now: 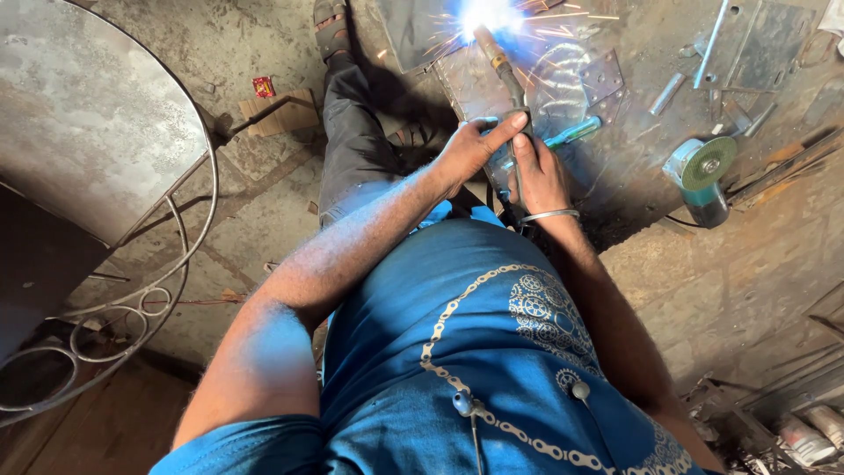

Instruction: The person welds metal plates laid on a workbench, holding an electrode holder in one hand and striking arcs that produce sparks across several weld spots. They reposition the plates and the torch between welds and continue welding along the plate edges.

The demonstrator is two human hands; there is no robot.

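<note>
My right hand (pixel 538 171) grips the handle of a welding electrode holder (pixel 505 75), which reaches forward to a bright blue-white arc with sparks (pixel 489 13) on a metal sheet (pixel 479 84). My left hand (pixel 475 145) rests against the same holder, its forefinger stretched across it toward the right hand. A metal bangle (pixel 547 215) circles my right wrist. A teal-handled tool (pixel 571 134) lies just right of my hands. My leg in dark trousers (pixel 352 132) extends toward the weld, with a sandalled foot (pixel 332 26) beside the sheet.
An angle grinder (pixel 701 174) with a green disc lies on the floor at right. Metal plates and rods (pixel 703 53) are scattered at the top right. A large round metal table frame with ring scrollwork (pixel 105 176) fills the left. A small red box (pixel 263 86) lies nearby.
</note>
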